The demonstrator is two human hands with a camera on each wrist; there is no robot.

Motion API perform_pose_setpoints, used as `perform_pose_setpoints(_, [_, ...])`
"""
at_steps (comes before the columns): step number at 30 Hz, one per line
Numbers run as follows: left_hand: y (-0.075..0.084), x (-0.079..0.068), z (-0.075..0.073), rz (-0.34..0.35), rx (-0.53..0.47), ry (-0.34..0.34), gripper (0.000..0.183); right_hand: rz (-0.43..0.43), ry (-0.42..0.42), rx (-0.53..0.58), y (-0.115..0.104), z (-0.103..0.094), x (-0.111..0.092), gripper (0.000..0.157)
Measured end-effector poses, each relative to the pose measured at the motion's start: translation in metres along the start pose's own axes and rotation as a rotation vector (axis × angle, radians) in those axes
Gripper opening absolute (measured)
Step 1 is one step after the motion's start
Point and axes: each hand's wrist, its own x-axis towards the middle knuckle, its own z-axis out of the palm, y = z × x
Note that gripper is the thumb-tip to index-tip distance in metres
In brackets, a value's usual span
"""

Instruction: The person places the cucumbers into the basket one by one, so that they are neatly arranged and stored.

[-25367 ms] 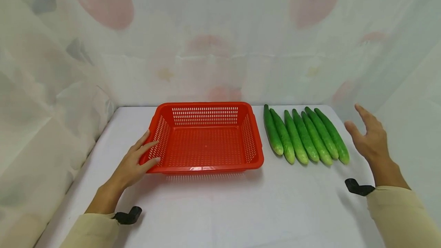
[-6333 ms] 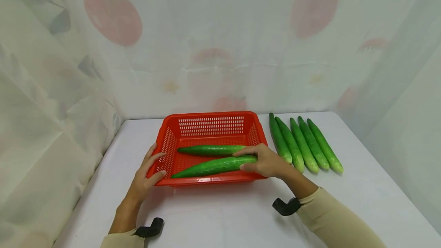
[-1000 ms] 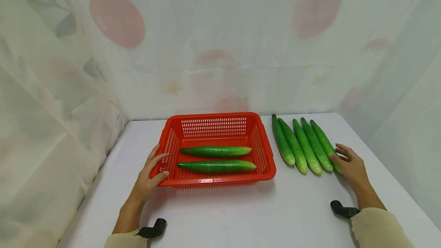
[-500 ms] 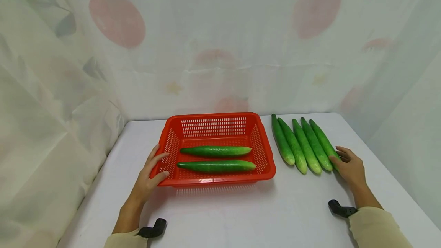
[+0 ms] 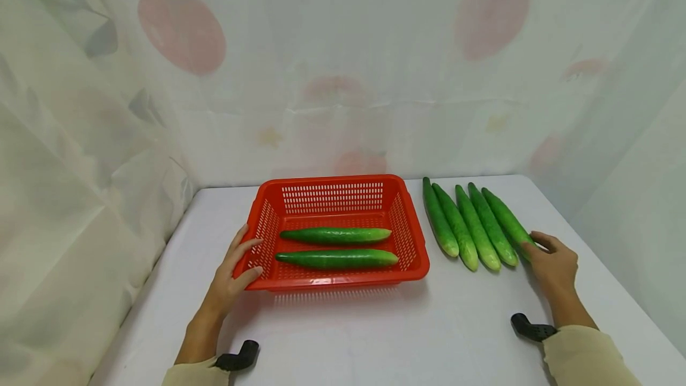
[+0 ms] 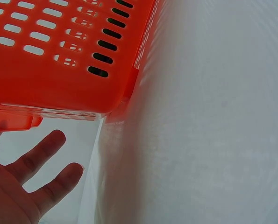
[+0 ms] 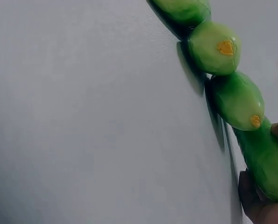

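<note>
A red slotted basket (image 5: pixel 332 282) stands mid-table with two green cucumbers (image 5: pixel 335 234) (image 5: pixel 337 258) lying crosswise in it. My left hand (image 5: pixel 236 273) rests with straight fingers on the basket's front left corner. The left wrist view shows those fingers (image 6: pixel 40 154) under the basket's wall (image 6: pixel 59 79). To the basket's right, several cucumbers (image 5: pixel 471 228) lie side by side. My right hand (image 5: pixel 536 245) grips the near end of the rightmost cucumber (image 5: pixel 504 216). In the right wrist view its fingers (image 7: pixel 255 205) curl round that cucumber (image 7: pixel 265 163), next to the cut ends of its neighbours (image 7: pixel 237 100).
The white table (image 5: pixel 375 338) is hemmed in by a pale printed curtain (image 5: pixel 343 76) at the back and on both sides. Its right edge (image 5: pixel 616 279) runs close to my right hand. Black camera mounts (image 5: pixel 238 356) (image 5: pixel 527 327) sit at both wrists.
My right hand has slid slightly right and its fingers have curled round the near end of the rightmost cucumber. The left hand and the basket have not moved.
</note>
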Motion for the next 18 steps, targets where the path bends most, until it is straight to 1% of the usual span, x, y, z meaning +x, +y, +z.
perform_pose_setpoints(3, [0.001,0.0,0.0,0.0,-0.001,0.0,0.049,0.02,0.008,0.016,0.001,-0.004,0.0,0.054])
perform_pose_setpoints(7, [0.001,0.0,0.001,0.0,-0.001,-0.002,0.049,0.083,0.032,0.106,0.001,-0.009,-0.001,0.051])
perform_pose_setpoints(10, [0.001,0.0,0.001,-0.002,0.006,-0.003,0.049,0.132,0.054,0.221,-0.001,-0.014,-0.002,0.046])
perform_pose_setpoints(14, [0.0,0.0,0.0,-0.002,0.008,-0.003,0.05,0.178,0.06,0.41,-0.007,-0.022,-0.004,0.043])
perform_pose_setpoints(17, [0.0,0.0,0.0,-0.003,-0.009,-0.005,0.05,0.189,0.053,0.495,-0.014,-0.028,-0.008,0.045])
perform_pose_setpoints(18, [0.0,0.0,0.0,-0.003,-0.012,-0.005,0.05,0.184,0.049,0.507,-0.016,-0.03,-0.009,0.046])
